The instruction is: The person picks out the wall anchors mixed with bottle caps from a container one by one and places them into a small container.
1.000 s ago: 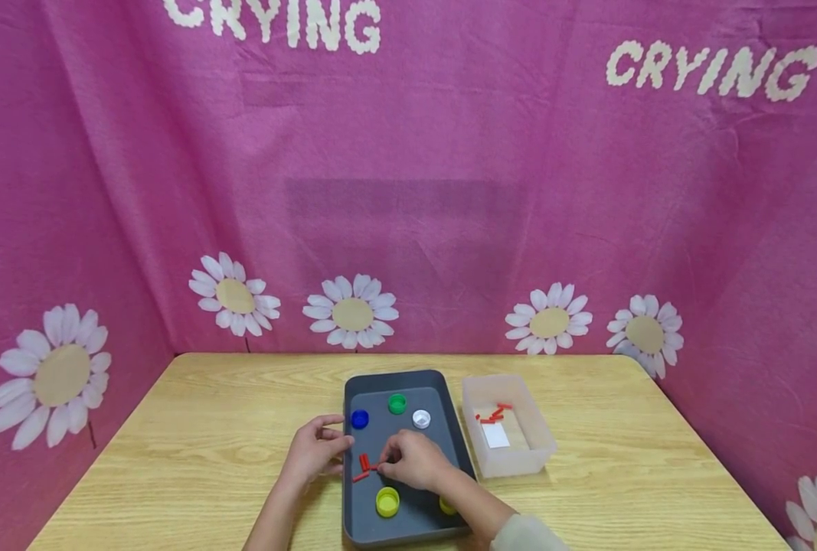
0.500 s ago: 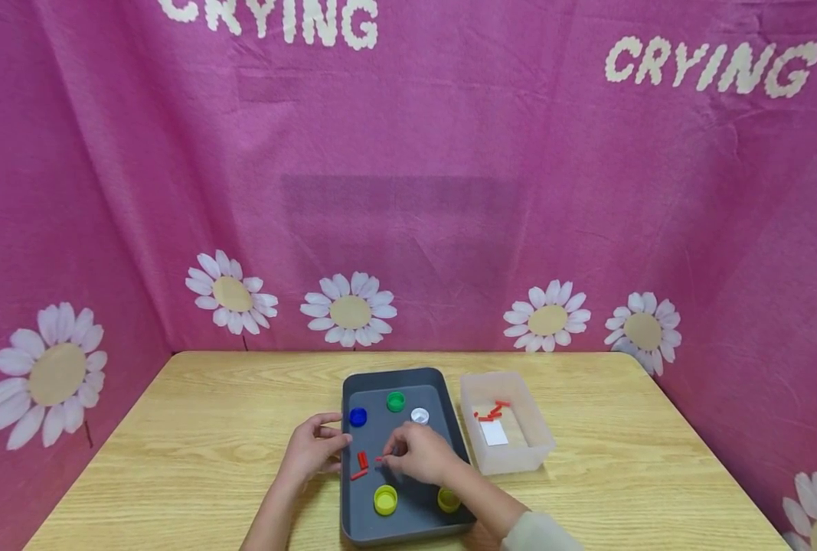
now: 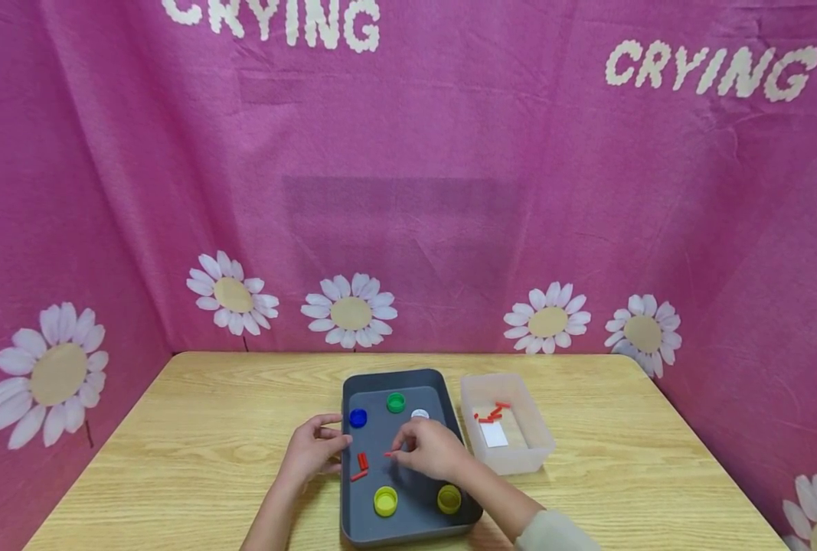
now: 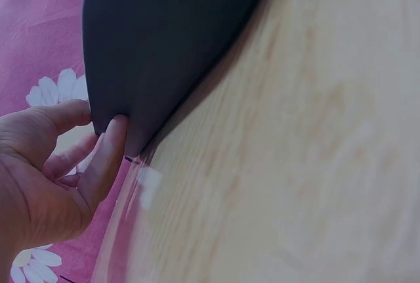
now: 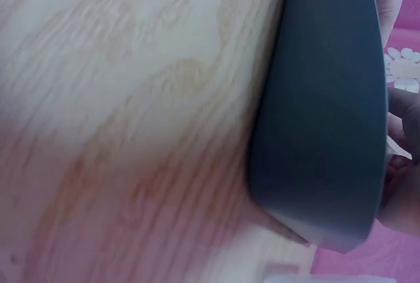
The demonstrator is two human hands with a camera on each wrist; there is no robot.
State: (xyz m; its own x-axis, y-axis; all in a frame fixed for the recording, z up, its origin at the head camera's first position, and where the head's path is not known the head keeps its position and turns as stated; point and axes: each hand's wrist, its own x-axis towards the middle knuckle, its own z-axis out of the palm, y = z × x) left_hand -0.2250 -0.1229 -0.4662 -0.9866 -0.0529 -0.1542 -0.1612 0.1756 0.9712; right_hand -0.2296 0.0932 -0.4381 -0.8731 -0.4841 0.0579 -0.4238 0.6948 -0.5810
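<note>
The right grip [image 3: 430, 451] pinches a red stick [image 3: 390, 454] near one end, thumb against finger, so the other end juts out, plain to see, over the middle of the grey tray [image 3: 415, 522]. The left grip [image 3: 310, 451] pinches the tray's left wall, digits on both sides of the rim, probably to steady it against the right hand's work. Other red sticks [image 3: 359, 467] lie on the tray floor near that wall: two side by side, one slanting just below. Around them sit a blue cap [image 3: 357, 418], a green cap [image 3: 396, 402], a white cap [image 3: 419, 414] partly hidden by the right hand, and two yellow caps [image 3: 385, 501], apart from one another, perhaps to leave the middle free. Just right of the tray, presumably for easy reach, a translucent box [image 3: 518, 461] holds more red pieces [image 3: 494, 414] and a white card [image 3: 495, 434] on the worktop [image 3: 201, 459].
</note>
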